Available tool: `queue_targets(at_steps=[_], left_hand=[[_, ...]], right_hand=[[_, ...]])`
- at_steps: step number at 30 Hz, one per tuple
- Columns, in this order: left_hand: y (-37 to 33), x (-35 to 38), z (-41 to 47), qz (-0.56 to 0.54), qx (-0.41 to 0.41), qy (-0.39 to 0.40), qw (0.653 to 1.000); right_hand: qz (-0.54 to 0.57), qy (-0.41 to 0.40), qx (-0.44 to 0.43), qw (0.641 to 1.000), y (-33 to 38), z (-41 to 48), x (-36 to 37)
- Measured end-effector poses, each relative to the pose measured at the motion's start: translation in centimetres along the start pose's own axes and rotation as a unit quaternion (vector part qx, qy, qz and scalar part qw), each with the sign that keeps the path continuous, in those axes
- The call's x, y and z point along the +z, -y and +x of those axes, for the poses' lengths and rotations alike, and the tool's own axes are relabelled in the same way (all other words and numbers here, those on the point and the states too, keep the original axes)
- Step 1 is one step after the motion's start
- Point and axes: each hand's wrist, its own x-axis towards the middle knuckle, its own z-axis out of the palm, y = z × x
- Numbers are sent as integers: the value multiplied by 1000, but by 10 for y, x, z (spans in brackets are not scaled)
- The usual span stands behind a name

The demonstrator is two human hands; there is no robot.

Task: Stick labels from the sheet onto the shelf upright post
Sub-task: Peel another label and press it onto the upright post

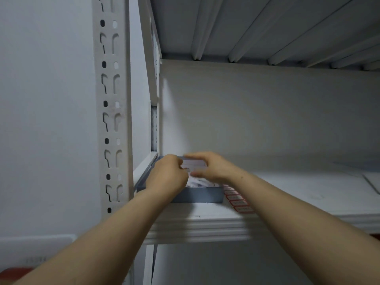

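Both hands meet over a shallow blue-grey tray point(202, 195) on the white shelf board, next to the perforated white upright post point(112, 112). A white label sheet point(194, 163) with red-edged labels is pinched between them above the tray. My left hand point(167, 175) has its fingers curled at the sheet's left edge. My right hand point(209, 166) grips the sheet's right side from above. Both hands are motion-blurred, so the exact finger contact is unclear.
A strip of red-bordered labels point(238, 199) lies on the shelf board point(298, 194) just right of the tray. Crumpled white paper point(198, 183) sits inside the tray. The upper shelf's ribbed underside point(257, 27) hangs overhead. A wall stands left of the post.
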Motion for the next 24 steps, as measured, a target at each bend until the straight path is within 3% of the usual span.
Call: queue_targets(at_steps=[3, 8, 13, 19, 24], left_hand=[[-9, 6, -7, -37, 31, -16, 999], [-33, 27, -18, -72, 114, -5, 991], [-58, 52, -36, -73, 179, 137, 971], [-65, 67, -48, 80, 195, 248, 946], [-60, 73, -47, 91, 218, 230, 944]], right_hand=[[101, -91, 67, 988, -12, -14, -27], [53, -129, 209, 968, -51, -39, -58], [14, -96, 308, 946, -81, -62, -71], [63, -83, 347, 932, -94, -76, -76], [75, -66, 349, 932, -89, -81, -74]])
